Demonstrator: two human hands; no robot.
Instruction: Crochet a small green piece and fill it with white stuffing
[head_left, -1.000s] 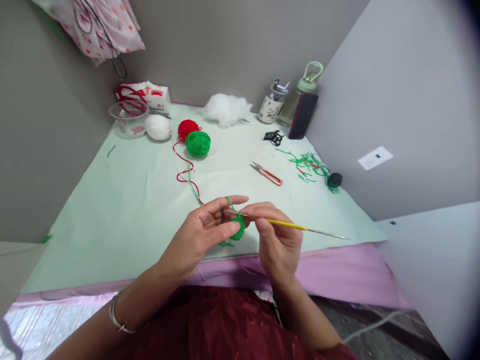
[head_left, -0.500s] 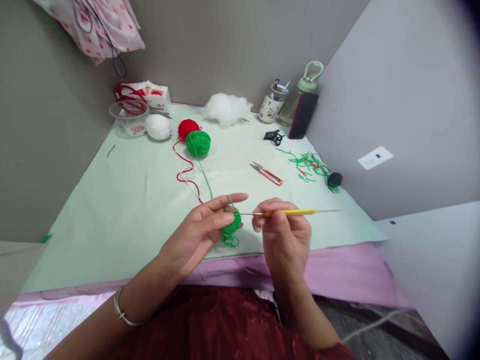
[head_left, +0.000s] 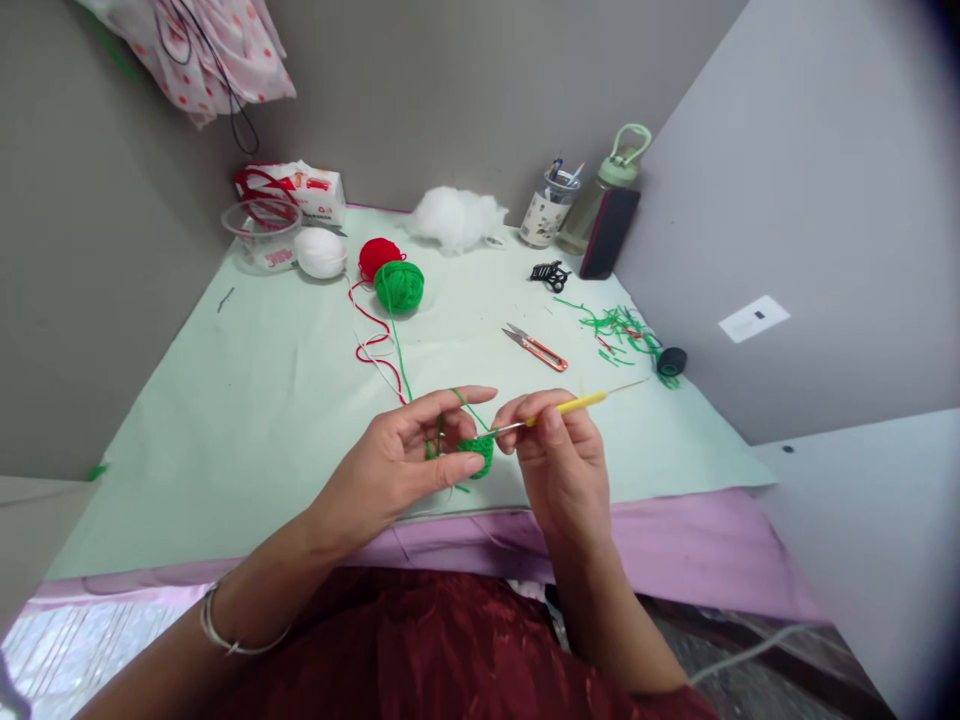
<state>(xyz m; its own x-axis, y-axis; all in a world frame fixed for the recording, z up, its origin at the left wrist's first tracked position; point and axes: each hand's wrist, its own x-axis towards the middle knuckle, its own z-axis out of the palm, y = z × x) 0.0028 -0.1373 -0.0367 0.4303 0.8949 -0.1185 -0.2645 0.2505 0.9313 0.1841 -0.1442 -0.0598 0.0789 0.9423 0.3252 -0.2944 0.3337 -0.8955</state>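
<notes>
The left hand (head_left: 394, 460) pinches a small, cupped piece of bright green crocheted yarn (head_left: 485, 453) between thumb and fingers, just above the near edge of the pale green tabletop cover (head_left: 262, 440); the thumb hides part of the piece. A green strand crosses the raised index finger, though its path among the curled fingers is hard to follow. The right hand (head_left: 562, 460) is closed round a slim crochet hook with a yellow handle (head_left: 586, 402) — its metal tip meets the piece's upper rim, but whether it passes through a stitch cannot be told.

From the piece, a round green yarn ball (head_left: 400, 288) sits at eleven o'clock, partly covering a red yarn ball (head_left: 377, 256). Orange-handled metal thread snips (head_left: 541, 352) lie at one o'clock — wholly visible, blades pointing towards eleven.
</notes>
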